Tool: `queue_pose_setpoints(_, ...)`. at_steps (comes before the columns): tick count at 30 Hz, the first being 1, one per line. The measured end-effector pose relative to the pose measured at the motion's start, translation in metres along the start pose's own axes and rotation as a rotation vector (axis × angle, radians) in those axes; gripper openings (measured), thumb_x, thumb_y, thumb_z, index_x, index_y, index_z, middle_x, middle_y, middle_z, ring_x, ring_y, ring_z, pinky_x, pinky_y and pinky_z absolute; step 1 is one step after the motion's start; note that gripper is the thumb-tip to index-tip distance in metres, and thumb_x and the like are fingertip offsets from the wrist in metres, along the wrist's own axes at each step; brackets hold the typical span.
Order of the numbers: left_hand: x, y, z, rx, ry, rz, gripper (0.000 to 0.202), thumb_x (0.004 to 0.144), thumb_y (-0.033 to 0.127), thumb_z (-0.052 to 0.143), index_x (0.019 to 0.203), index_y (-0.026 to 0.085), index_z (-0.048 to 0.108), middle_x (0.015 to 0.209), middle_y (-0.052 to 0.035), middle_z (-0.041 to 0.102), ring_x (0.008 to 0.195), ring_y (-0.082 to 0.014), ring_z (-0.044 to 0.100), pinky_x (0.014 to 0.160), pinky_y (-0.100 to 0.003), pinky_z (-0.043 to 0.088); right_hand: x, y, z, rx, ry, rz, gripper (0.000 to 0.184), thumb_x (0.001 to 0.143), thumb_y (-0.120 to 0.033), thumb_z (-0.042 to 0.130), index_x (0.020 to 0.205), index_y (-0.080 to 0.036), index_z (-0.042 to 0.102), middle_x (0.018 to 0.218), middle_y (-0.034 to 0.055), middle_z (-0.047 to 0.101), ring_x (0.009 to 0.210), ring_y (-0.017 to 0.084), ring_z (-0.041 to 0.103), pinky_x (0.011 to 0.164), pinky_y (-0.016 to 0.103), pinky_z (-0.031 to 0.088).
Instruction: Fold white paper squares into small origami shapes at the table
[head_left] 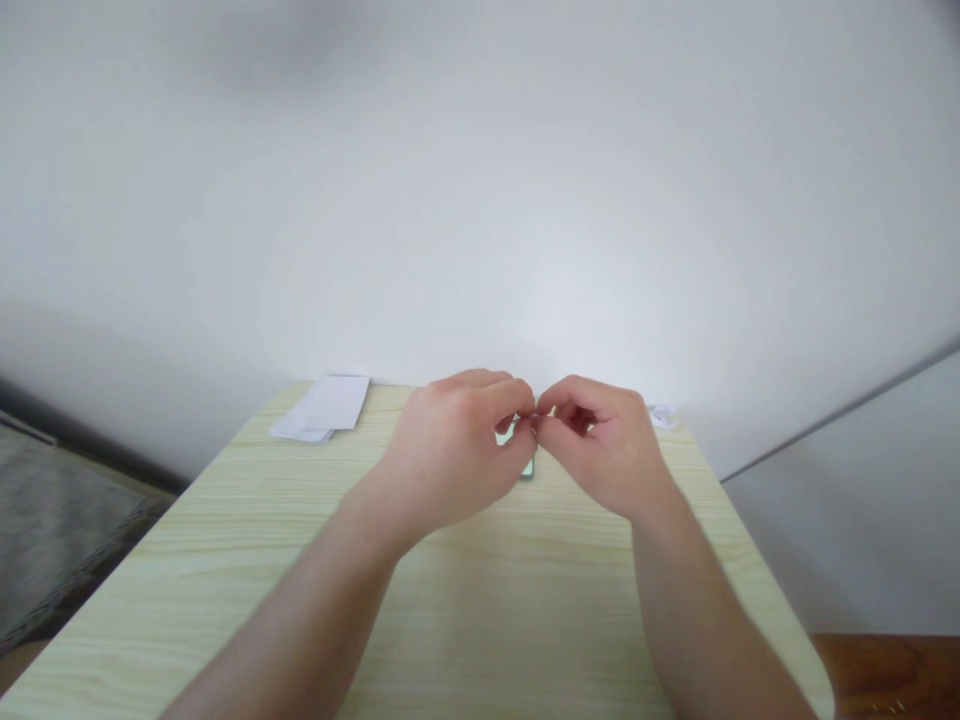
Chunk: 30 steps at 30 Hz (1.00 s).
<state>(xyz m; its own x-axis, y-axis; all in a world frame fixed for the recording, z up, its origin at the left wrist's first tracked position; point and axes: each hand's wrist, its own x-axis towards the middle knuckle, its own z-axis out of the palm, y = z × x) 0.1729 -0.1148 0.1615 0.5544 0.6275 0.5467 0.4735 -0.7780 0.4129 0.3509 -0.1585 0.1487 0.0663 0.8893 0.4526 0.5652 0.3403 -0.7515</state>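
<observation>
My left hand (469, 445) and my right hand (600, 440) meet above the far half of the table, thumbs and forefingers pinched toward each other. Something very small sits between the touching fingertips; its kind cannot be made out. Beneath the fingers lies a flat, pale green thing with a dark rounded edge (528, 470), perhaps a phone. Most of it is hidden by my left hand.
The light wood-grain table (525, 620) stands against a white wall (480, 200). Several white paper sheets (341, 402) lie at its far left corner. A crumpled white thing (663, 415) rests at the far right, partly behind my right hand.
</observation>
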Motion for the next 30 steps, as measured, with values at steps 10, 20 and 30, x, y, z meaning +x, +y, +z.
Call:
queue_pose_setpoints(10,0.0003,-0.0046,-0.0005,-0.015,-0.043,-0.004,0.013,0.084,0.014,0.059,0.074,0.020,0.063,0.069,0.0035,0.058,0.067,-0.0123,0.050,0.061,-0.028,0.036,0.0017,0.0033,-0.0018,0.032,-0.059,0.071,0.008,0.076,-0.016,0.068,0.075,-0.022,0.072,0.067,-0.0038,0.068,0.059,0.011,0.054,0.054,0.024,0.042)
queue_pose_setpoints(20,0.0022,-0.0023,-0.0010,-0.111,-0.043,-0.044,0.018,0.083,0.012,0.059,0.067,0.019,0.060,0.065,0.0044,0.055,0.063,-0.0105,0.048,0.059,-0.029,0.034,0.0023,-0.0036,-0.0006,0.100,-0.029,0.059,0.011,0.073,-0.011,0.064,0.073,-0.021,0.070,0.064,-0.0055,0.064,0.057,0.010,0.052,0.051,0.022,0.040)
queue_pose_setpoints(30,0.0023,-0.0011,-0.0023,-0.144,-0.046,-0.056,0.018,0.081,0.009,0.058,0.066,0.019,0.062,0.064,0.0046,0.056,0.061,-0.0099,0.048,0.058,-0.028,0.034,0.0024,-0.0054,0.0018,0.174,-0.017,0.115,0.010,0.071,-0.012,0.063,0.072,-0.020,0.068,0.060,-0.0051,0.062,0.053,0.010,0.051,0.046,0.021,0.037)
